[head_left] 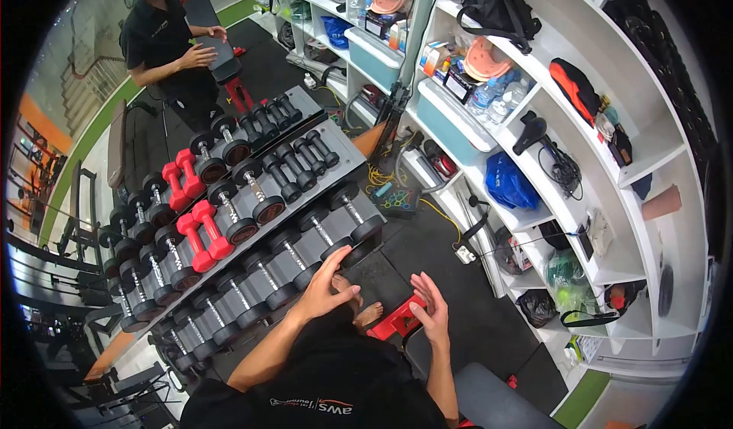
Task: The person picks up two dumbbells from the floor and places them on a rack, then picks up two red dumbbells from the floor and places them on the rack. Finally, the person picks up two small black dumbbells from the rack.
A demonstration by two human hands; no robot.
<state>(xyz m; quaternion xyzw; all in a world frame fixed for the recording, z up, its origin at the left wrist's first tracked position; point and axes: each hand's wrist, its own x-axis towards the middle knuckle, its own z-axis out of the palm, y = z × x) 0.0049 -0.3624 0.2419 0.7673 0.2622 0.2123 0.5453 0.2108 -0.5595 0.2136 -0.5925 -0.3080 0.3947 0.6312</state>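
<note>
My left hand (327,285) is raised in front of my chest, fingers stretched out and thumb apart, with nothing in it. It appears nearest the front end of the lower row of black dumbbells (356,213); whether it touches one is hard to tell, but no grip shows. Facing it across a gap, my right hand (432,312) is also open and bare, palm turned inward. Below the hands are my bare feet (369,314) and a red metal bench frame (397,320). On the rack's upper tier lies a pair of red dumbbells (205,234) among black ones.
A mirror behind the dumbbell rack (347,150) reflects a person with both hands raised. White shelves (660,161) curve along the right, holding a blue bag (509,181), a hair dryer (532,132) and a lidded bin (450,123). A padded bench (496,398) is close at lower right.
</note>
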